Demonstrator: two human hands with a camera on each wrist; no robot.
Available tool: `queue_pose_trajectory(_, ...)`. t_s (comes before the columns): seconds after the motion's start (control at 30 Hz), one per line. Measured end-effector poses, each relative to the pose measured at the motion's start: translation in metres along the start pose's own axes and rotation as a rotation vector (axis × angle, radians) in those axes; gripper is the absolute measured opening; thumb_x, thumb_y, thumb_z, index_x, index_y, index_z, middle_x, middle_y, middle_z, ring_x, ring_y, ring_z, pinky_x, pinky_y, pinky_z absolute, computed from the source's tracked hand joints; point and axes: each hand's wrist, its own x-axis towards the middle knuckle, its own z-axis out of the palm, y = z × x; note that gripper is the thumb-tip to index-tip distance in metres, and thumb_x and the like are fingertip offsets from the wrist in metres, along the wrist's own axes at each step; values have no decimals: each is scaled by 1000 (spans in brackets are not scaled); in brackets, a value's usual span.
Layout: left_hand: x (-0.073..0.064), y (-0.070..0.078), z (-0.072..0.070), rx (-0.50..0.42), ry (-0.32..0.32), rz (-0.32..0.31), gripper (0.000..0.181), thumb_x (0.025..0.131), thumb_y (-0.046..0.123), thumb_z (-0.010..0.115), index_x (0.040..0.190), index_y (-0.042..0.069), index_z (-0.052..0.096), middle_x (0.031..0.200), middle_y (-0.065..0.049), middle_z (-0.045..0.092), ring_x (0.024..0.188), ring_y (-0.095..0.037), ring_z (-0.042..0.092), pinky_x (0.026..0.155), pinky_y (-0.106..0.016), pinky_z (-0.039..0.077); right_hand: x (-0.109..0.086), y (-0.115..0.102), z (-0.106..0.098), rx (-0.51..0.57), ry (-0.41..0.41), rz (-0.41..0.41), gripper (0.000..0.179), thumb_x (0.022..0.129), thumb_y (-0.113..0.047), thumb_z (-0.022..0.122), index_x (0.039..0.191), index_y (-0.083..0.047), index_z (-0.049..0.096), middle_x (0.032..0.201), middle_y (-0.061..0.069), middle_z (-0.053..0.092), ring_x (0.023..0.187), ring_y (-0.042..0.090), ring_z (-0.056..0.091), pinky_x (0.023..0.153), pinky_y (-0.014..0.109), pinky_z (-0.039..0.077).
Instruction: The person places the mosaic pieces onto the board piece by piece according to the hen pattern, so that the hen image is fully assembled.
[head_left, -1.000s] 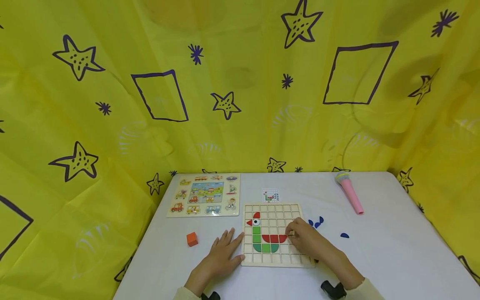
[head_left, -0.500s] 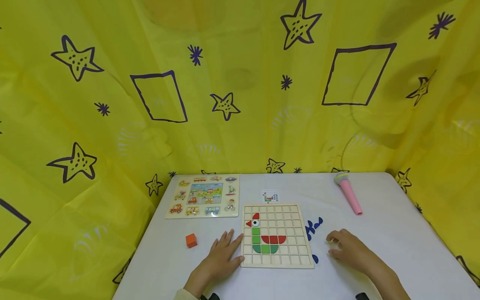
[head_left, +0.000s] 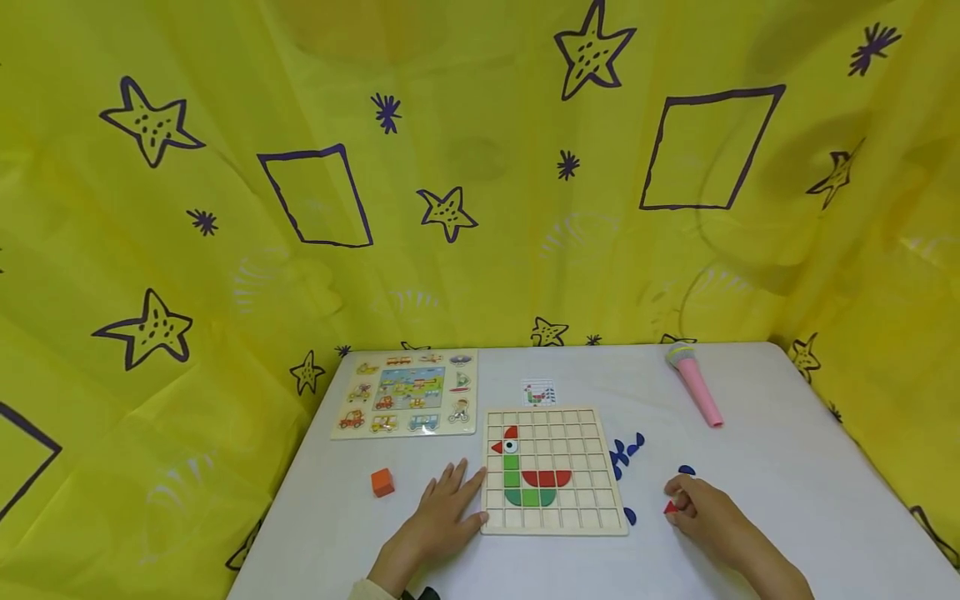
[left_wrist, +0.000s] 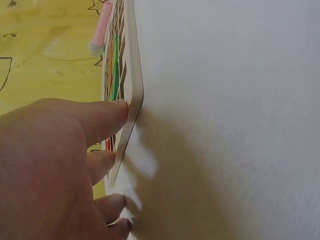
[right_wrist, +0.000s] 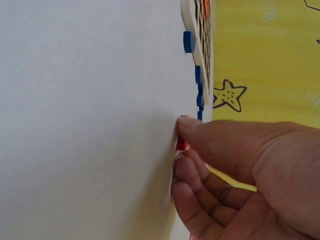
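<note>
My left hand [head_left: 442,517] lies with fingers spread, thumb and index fingertip touching the left edge of the wooden grid board [head_left: 585,523]. Set in the board's cells is a bird shape of red, green and white pieces, with a green square [head_left: 512,479] in its neck. Right of the board, my right hand [head_left: 708,518] holds a small red triangular piece [head_left: 671,507] between thumb and fingers, low over the table. In the right wrist view the thumb covers part of the red piece [right_wrist: 181,143]. A blue half-round piece [head_left: 686,470] lies just beyond this hand.
Several blue pieces [head_left: 617,457] lie along the board's right edge, one blue piece [head_left: 630,517] nearer the front. A picture card [head_left: 538,382] is behind the board. Further out are a vehicle puzzle [head_left: 468,427], an orange cube [head_left: 382,482] and a pink toy microphone [head_left: 701,394].
My right hand has left the board, moved right over the table, and now pinches the red triangular piece. The left hand stays at the board's edge.
</note>
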Motion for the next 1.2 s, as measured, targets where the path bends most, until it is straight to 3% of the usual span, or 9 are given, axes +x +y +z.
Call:
queue_pose_trajectory(0.37,-3,1,-1,-3,2,0,68,104,44,62,164,20,41,173,-17,28,161,-44,20,127,-68,17,0,-4,2,17,-2,20,12,92,1,75,97,-3,65,89,-1,63,79,9,54,68,23,50)
queue_pose_trajectory(0.73,-2,1,-1,-6,-2,4,68,104,44,61,164,21,41,173,-17,26,161,-43,20,127,-68,16,11,-22,11,9,-38,-61,10,93,-1,76,94,-5,67,87,-3,64,79,7,56,71,25,54)
queue_pose_trajectory(1.0,-1,1,-1,3,0,5,68,104,45,62,164,21,41,173,-17,28,160,-44,21,127,-68,17,19,-56,26,30,-26,-42,11,91,2,76,94,-5,68,88,0,62,81,13,57,71,28,53)
queue_pose_trajectory(1.2,-1,3,-2,6,-5,-6,68,103,44,63,164,21,41,173,-17,28,161,-44,21,127,-68,17,21,-97,53,-27,-17,-52,12,89,-3,79,93,-10,70,85,-5,61,81,12,56,84,44,49)
